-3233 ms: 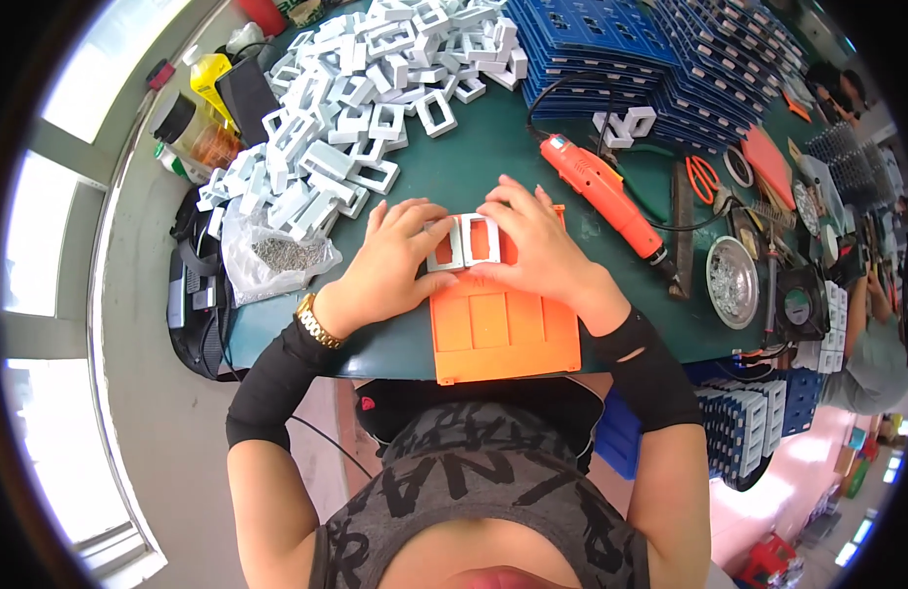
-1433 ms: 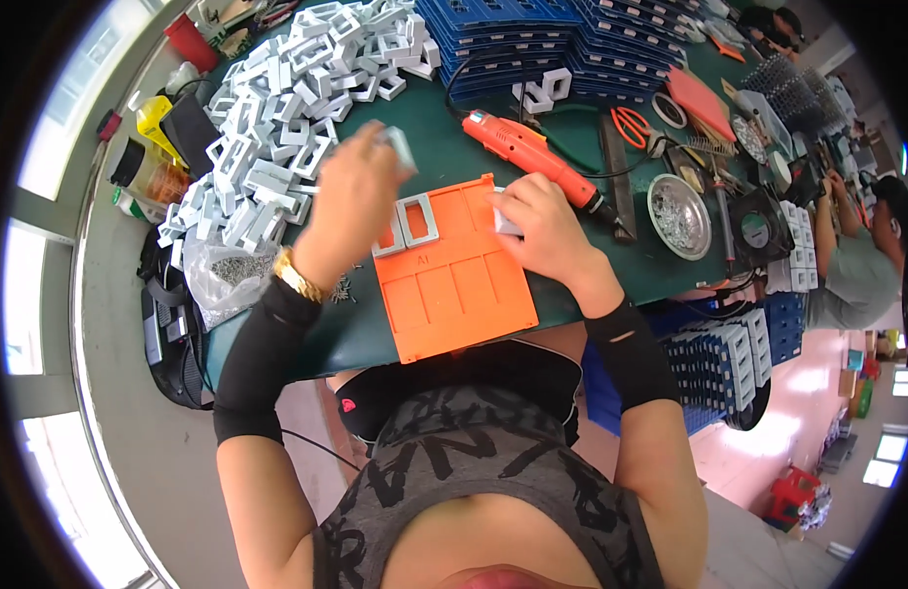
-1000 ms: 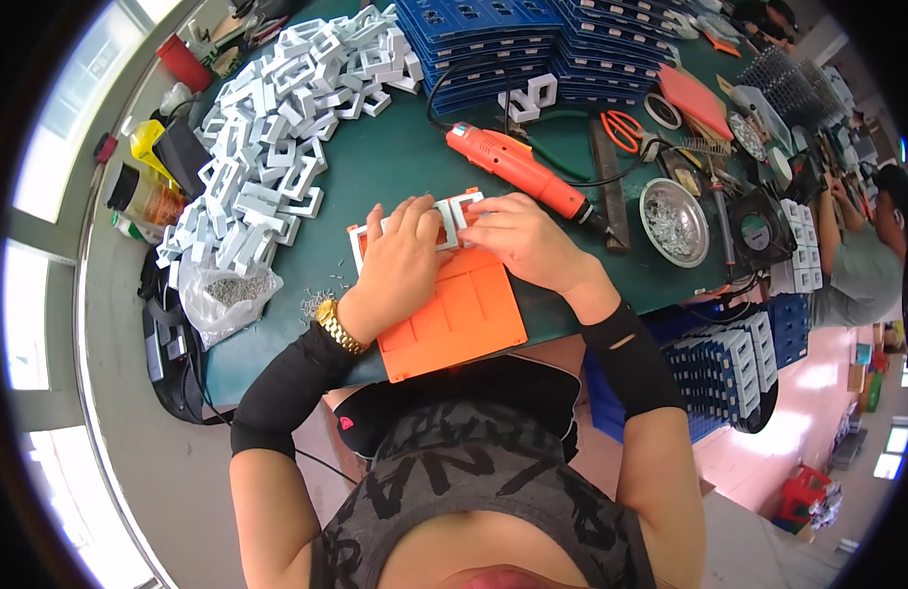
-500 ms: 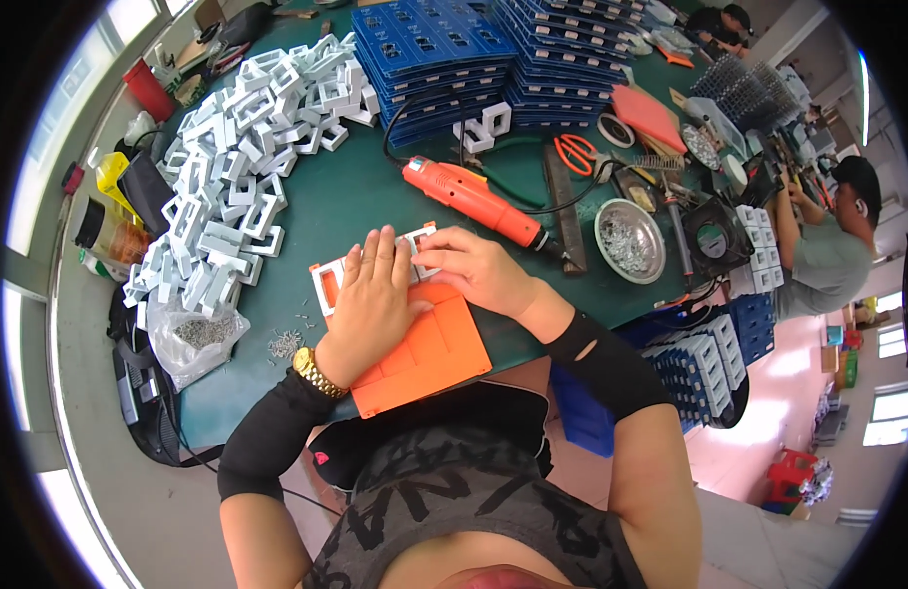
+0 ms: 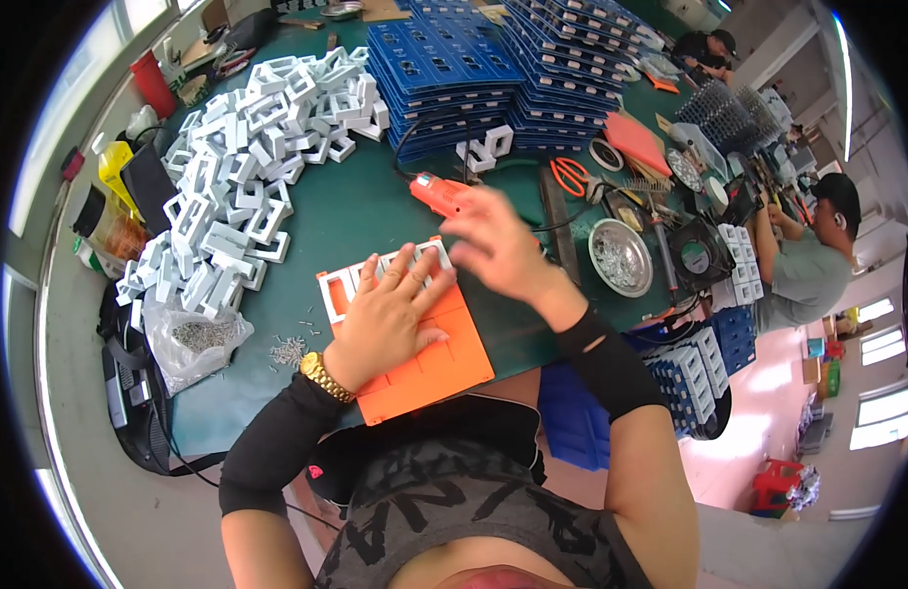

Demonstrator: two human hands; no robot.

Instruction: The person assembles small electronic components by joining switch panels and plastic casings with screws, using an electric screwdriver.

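An orange plate [image 5: 434, 363] lies on the green table right in front of me. White rectangular frames [image 5: 337, 296] sit in a row along its far edge. My left hand [image 5: 380, 319] rests flat on the plate and the frames, fingers stretched out and spread. Above the far right corner of the plate is my right hand [image 5: 503, 245], its fingers apart and slightly blurred, with nothing seen in them. It covers much of an orange electric screwdriver [image 5: 436, 194], whose corded end shows beyond the fingers. I cannot make out any contact between them.
Loose white frames [image 5: 243, 167] are heaped at left, above a plastic bag of screws [image 5: 201, 337]. Small screws [image 5: 289, 350] lie beside the plate. Blue panels [image 5: 444, 64] stand stacked at the back. A metal bowl [image 5: 621, 257] and orange-handled scissors [image 5: 570, 177] are at right; a person [image 5: 812, 245] sits beyond.
My right hand has lifted off the white frames and moved up and right over the screwdriver. My left hand stays on the plate, its fingers now spread wider.
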